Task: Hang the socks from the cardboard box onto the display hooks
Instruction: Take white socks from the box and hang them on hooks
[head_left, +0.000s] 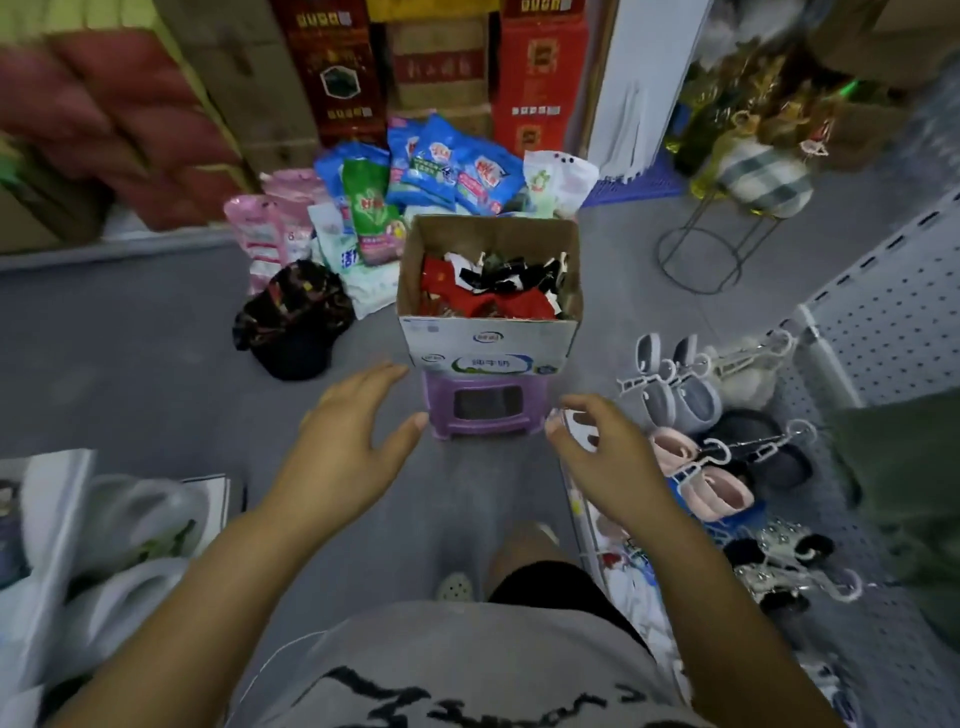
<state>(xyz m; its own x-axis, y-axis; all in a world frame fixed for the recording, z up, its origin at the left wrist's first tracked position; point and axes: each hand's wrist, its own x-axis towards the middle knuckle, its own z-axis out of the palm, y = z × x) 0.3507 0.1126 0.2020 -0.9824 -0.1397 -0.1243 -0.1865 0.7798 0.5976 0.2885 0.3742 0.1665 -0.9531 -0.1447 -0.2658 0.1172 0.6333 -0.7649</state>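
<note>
An open brown cardboard box with a white printed front (488, 343) is seen standing on a small purple plastic stool (485, 410) on the grey floor (130, 364). A jumbled heap of red, black and white socks (493, 286) is held inside the box. The left hand (348, 431) is stretched out just short of the box's lower left corner, its grip wide, with straight, spread fingers and nothing in it. The right hand (602, 441) is held near the stool's right side, its grip also wide and empty, the fingers loosely bent. Grey and pink slippers on white hangers (675, 395) are laid beside a white perforated panel (893, 322) on the right. Blue, green and pink packets (452, 166) are piled behind the box.
</note>
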